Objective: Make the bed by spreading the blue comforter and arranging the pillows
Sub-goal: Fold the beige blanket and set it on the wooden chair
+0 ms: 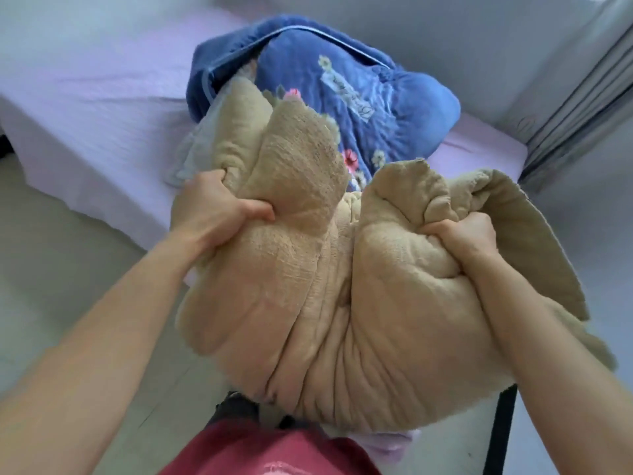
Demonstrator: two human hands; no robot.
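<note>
Comforter: bunched in a heap on the bed, blue floral side up at the far end, tan fleece underside pulled toward the person & hanging off the near edge. Left hand closed in a fist on a fat fold of fleece; right hand closed on another wad, well apart from the left. Looks thick, soft, prob. fairly heavy & floppy — no stiffness, will sag btwn grips. Fleece shouldn't slip. Better hold: find an edge or corners, not mid-bulk, w/ hands wide apart, then shake out flat.
</note>
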